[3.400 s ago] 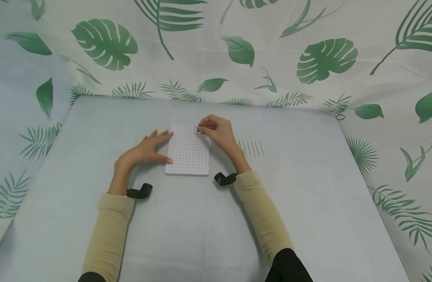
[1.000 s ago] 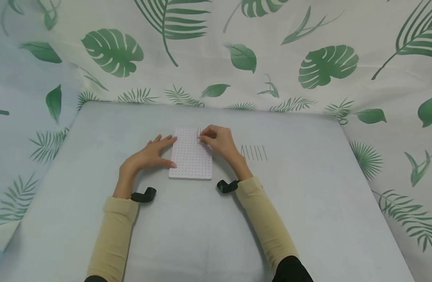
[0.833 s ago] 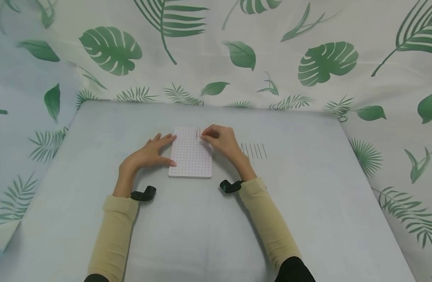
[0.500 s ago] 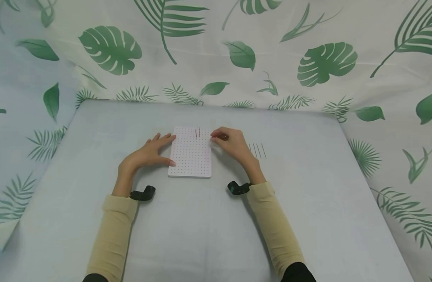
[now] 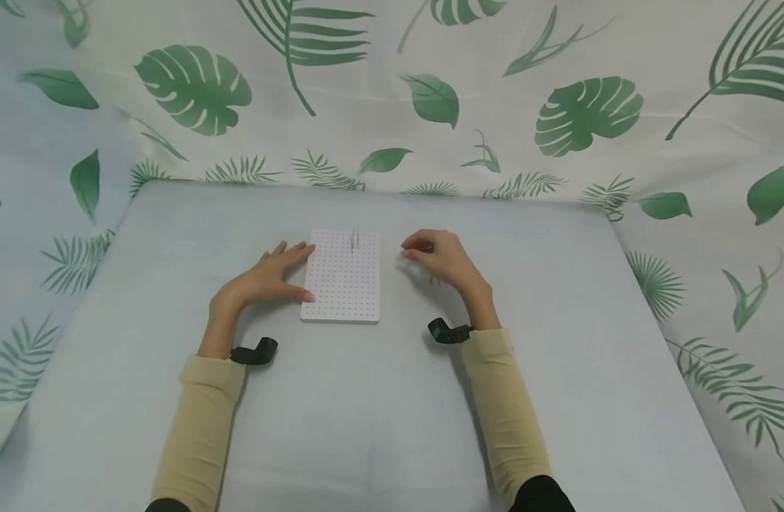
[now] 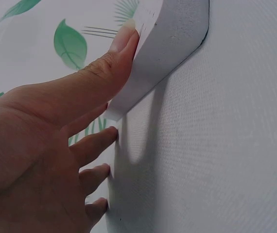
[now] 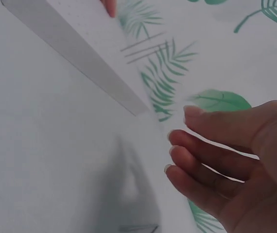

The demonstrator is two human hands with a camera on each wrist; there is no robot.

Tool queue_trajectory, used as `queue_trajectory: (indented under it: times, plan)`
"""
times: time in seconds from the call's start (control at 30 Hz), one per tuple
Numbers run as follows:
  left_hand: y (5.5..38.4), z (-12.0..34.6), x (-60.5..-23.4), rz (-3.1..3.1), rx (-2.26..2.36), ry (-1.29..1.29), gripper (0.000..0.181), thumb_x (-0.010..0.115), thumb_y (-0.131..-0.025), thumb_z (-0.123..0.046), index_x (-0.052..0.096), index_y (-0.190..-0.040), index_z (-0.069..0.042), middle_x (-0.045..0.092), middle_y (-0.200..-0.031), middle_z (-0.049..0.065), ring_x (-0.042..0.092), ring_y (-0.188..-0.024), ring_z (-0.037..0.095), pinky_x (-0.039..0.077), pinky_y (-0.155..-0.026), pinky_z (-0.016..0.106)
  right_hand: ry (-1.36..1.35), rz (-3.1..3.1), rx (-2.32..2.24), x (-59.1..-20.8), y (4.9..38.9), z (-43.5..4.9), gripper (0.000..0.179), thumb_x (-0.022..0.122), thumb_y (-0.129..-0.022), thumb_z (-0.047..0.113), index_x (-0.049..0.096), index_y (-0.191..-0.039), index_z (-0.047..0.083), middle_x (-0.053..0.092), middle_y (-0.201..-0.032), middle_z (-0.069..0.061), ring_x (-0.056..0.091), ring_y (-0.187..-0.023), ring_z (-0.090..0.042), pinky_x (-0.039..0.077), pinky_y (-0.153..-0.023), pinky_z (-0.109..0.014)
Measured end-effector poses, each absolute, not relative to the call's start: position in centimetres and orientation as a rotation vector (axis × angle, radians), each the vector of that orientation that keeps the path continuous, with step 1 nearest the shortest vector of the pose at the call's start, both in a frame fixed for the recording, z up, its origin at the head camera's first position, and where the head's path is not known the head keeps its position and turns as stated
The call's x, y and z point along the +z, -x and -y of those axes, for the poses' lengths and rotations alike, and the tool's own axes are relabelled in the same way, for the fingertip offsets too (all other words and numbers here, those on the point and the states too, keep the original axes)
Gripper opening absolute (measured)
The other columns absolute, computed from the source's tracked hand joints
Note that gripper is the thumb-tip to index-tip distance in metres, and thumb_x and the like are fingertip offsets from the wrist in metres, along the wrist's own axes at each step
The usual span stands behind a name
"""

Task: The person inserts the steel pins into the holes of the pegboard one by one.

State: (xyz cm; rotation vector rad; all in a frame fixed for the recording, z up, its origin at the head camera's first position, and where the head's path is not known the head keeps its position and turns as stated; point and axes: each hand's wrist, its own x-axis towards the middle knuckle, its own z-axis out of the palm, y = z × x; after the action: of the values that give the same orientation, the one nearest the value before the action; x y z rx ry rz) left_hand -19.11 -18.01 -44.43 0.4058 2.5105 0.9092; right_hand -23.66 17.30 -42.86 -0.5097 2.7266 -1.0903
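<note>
A white board with rows of small holes (image 5: 340,284) lies on the table. Thin dark pins (image 5: 355,242) stand upright near its far edge; the left wrist view shows the pins (image 6: 99,32) side by side. My left hand (image 5: 260,279) rests against the board's left side, fingers spread, thumb (image 6: 121,46) on the near corner. To the right of the board, my right hand (image 5: 444,257) hovers above the table, its fingers loosely bent. The right wrist view shows nothing between its thumb (image 7: 221,121) and fingers. More thin pins (image 5: 438,281) lie beneath this hand, mostly hidden by it.
A pale grey cloth (image 5: 366,427) covers the table. Behind it hangs a white curtain with green leaves (image 5: 590,114). Each wrist carries a small black camera, the left camera (image 5: 256,352) and the right camera (image 5: 448,332).
My right hand has let go of a pin at the board's far edge and moved right, over the loose pins. Another pin now stands in the board. My left hand stays at its side.
</note>
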Motion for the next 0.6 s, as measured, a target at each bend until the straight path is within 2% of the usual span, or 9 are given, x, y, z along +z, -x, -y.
queue_trajectory:
  times: [0.6]
  plan:
    - [18.9, 17.8, -44.0, -2.502, 0.92, -0.419, 0.1, 0.081, -0.087, -0.037, 0.024, -0.164, -0.009, 0.012, -0.172, 0.02, -0.007, -0.158, 0.046, -0.006, -0.126, 0.064, 0.391, -2.652, -0.993, -43.1, 23.8, -19.9, 0.018, 0.067, -0.099, 0.014, 0.075, -0.112, 0.006, 0.074, -0.116, -0.013, 0.068, -0.107, -0.028, 0.056, -0.094, -0.044]
